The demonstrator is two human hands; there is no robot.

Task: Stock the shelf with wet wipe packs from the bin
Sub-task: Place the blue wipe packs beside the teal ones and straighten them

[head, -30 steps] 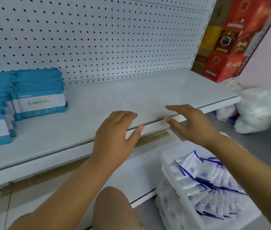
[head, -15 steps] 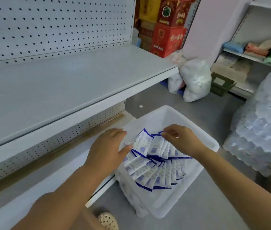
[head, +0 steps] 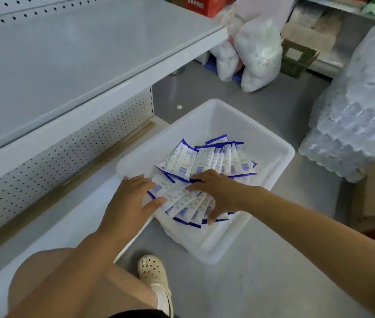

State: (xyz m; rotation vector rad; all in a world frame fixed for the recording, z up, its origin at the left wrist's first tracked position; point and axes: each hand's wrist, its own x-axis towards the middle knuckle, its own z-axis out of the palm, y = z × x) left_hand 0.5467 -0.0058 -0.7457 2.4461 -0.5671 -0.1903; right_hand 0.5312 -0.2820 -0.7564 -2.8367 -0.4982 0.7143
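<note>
A white plastic bin (head: 271, 154) stands on the floor beside the shelf unit. Several white wet wipe packs (head: 207, 159) with blue edges lie fanned out inside it. My left hand (head: 131, 200) reaches in at the bin's near left rim, fingers spread, thumb touching the nearest packs. My right hand (head: 218, 193) lies flat on the near row of packs, fingers spread over them. Neither hand has lifted a pack. The grey shelf board (head: 71, 56) stretches across the upper left, bare in the part I can see.
A lower shelf board (head: 51, 228) runs under the perforated back panel. White sacks (head: 257, 51) and a cardboard box (head: 296, 58) stand beyond the bin. Wrapped bottle packs (head: 361, 111) are stacked at right. My knee and a cream clog (head: 152, 269) are on the grey floor below.
My view dropped from the shelf to the bin. Both hands went down from the shelf edge into the bin and now rest on the packs.
</note>
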